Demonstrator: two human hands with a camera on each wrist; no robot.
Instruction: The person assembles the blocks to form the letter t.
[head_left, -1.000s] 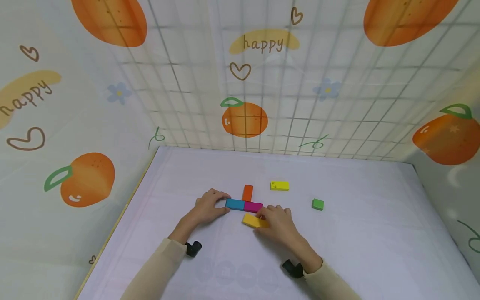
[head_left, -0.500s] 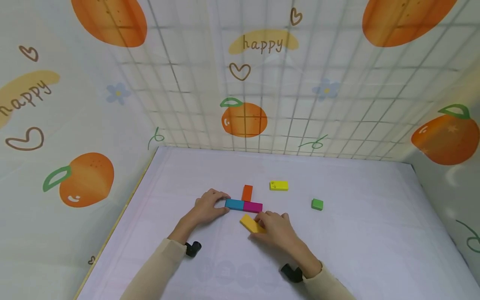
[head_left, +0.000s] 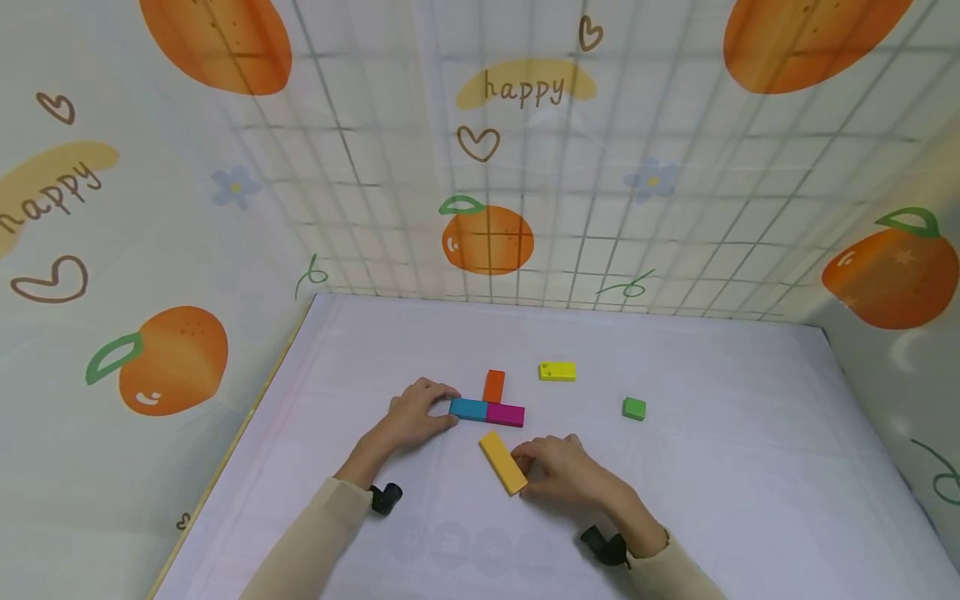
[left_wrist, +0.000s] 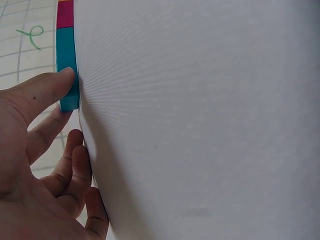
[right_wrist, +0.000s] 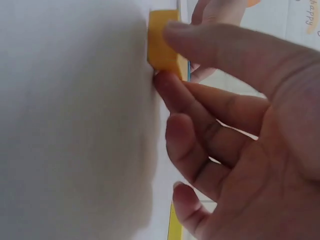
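My left hand (head_left: 412, 414) pinches the left end of a blue block (head_left: 468, 409) between thumb and forefinger; the left wrist view shows the thumb on its near side. End to end with the blue block lies a magenta block (head_left: 506, 415). An orange block (head_left: 494, 386) stands off behind their joint at a right angle. Nearer the front, my right hand (head_left: 566, 471) holds a yellow-orange block (head_left: 502, 463), which lies slanted and apart from the row. In the right wrist view, the thumb presses on that block's end (right_wrist: 162, 42) with fingertips at its edge.
A bright yellow block (head_left: 557, 372) lies behind and to the right of the row. Farther right sits a small green block (head_left: 633, 408). The white tabletop (head_left: 750, 467) meets a printed cloth backdrop at its far edge.
The yellow-orange block has swung clockwise, its right end coming toward the front. My right hand moved toward the front and slightly right with it. The left hand stays put on the blue block.
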